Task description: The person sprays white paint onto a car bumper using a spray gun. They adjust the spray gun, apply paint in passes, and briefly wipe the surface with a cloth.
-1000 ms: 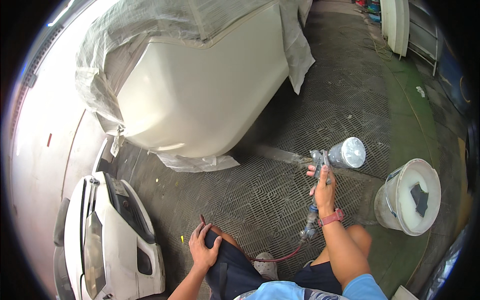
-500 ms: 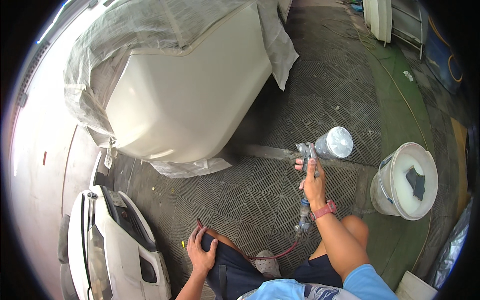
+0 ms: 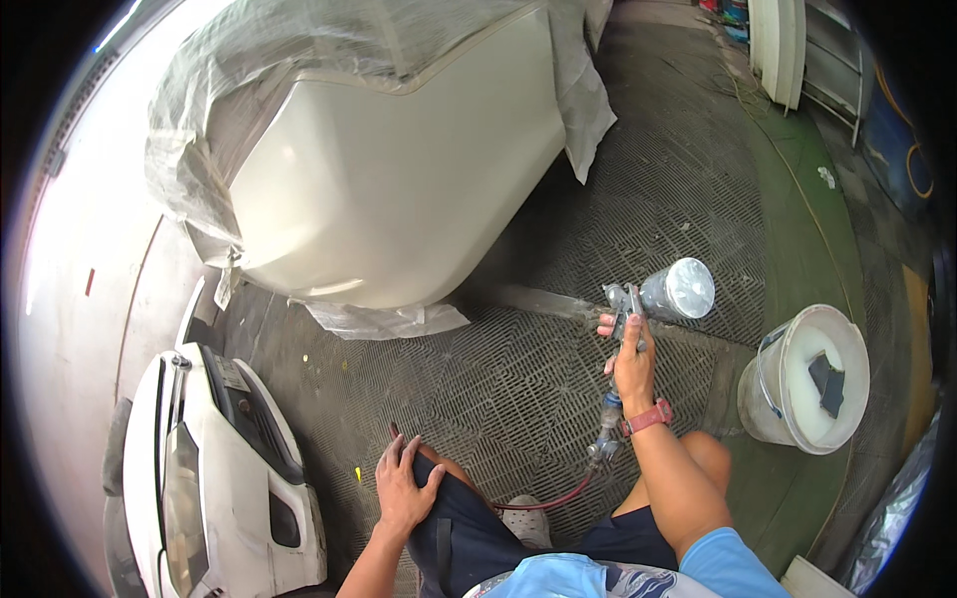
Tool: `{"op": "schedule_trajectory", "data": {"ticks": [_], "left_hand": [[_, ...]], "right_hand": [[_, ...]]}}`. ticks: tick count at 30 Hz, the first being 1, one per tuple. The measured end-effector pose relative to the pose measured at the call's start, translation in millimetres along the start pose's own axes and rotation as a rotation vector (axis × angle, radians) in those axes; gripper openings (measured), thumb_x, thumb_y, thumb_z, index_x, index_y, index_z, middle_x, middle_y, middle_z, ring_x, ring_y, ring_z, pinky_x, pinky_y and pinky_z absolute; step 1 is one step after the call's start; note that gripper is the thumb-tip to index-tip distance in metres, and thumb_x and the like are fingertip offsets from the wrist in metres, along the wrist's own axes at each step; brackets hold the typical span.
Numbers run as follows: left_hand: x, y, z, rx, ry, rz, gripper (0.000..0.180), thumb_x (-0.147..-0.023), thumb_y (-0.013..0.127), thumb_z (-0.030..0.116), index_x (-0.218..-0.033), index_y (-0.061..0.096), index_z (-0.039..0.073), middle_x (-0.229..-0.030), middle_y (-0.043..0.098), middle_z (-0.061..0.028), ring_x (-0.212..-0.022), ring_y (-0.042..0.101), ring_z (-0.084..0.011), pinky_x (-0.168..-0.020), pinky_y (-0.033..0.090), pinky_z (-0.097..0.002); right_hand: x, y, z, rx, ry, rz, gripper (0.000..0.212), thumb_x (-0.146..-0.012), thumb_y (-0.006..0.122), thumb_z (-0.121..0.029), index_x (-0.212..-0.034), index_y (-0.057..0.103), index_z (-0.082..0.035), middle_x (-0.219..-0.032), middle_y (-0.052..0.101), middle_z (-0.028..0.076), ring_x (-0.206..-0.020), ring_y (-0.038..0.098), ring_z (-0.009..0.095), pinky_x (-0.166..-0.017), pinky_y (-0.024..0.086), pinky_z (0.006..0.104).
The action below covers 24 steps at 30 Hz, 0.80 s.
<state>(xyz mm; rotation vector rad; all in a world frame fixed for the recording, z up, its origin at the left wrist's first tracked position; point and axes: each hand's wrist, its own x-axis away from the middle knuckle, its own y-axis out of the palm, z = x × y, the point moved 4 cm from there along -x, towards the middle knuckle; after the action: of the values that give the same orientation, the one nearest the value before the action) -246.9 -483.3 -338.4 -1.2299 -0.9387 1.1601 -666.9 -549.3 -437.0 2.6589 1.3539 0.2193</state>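
Observation:
My right hand [image 3: 634,357] is wrapped round a metal spray gun [image 3: 625,311], held in front of my right knee. Its cup [image 3: 682,289], smeared with pale paint, tilts out to the right. Below the grip, fittings [image 3: 606,439] join a red hose [image 3: 558,498] that runs down toward my foot. My left hand [image 3: 404,486] rests on my left knee, fingers spread, holding nothing. Ahead on the left is a glossy off-white vehicle panel [image 3: 389,189], edged with translucent masking film [image 3: 209,110]. A gap separates the gun from the panel.
A white bucket [image 3: 766,404] with cloudy liquid and a dark pad [image 3: 826,383] stands at right. At left sits a white vehicle bumper [image 3: 239,538]. Ribbed dark matting [image 3: 449,399] and a green strip [image 3: 797,189] cover the floor. A blue barrel [image 3: 892,149] is far right.
The view has shifted slightly, so the panel and film appear a little farther right. My right hand still grips the spray gun, and my left hand stays on the knee.

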Motion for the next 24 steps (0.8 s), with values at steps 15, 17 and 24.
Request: {"op": "schedule_trajectory", "data": {"ticks": [15,17,24], "left_hand": [[-81,145,115,0.951,0.327,-0.621,0.04,-0.109,0.067,0.029,-0.14,0.068,0.004,-0.134,0.075,-0.0194,-0.122,0.072,-0.0353,-0.106,0.056,-0.0453],[-82,158,119,1.023,0.33,-0.774,0.038,-0.11,0.065,0.028,-0.139,0.067,0.003,-0.131,0.076,-0.0205,-0.12,0.073,-0.035,-0.105,0.056,-0.0449],[-102,181,140,1.34,0.469,-0.909,0.033,-0.113,0.06,0.025,-0.135,0.067,0.002,-0.111,0.074,-0.0136,-0.104,0.068,-0.022,-0.099,0.053,-0.0398]], "right_hand": [[51,88,15,0.164,0.054,-0.381,0.077,-0.116,0.031,-0.066,-0.129,0.068,0.001,-0.112,0.077,0.011,-0.096,0.074,0.014,-0.05,0.053,0.0252],[57,95,14,0.202,0.035,-0.38,0.08,-0.115,0.031,-0.068,-0.142,0.062,0.001,-0.121,0.077,0.013,-0.103,0.075,0.017,-0.052,0.056,0.0245],[51,85,-9,0.227,0.061,-0.162,0.083,-0.113,0.032,-0.071,-0.143,0.06,0.0,-0.123,0.076,0.015,-0.106,0.074,0.019,-0.051,0.055,0.0258]]}}
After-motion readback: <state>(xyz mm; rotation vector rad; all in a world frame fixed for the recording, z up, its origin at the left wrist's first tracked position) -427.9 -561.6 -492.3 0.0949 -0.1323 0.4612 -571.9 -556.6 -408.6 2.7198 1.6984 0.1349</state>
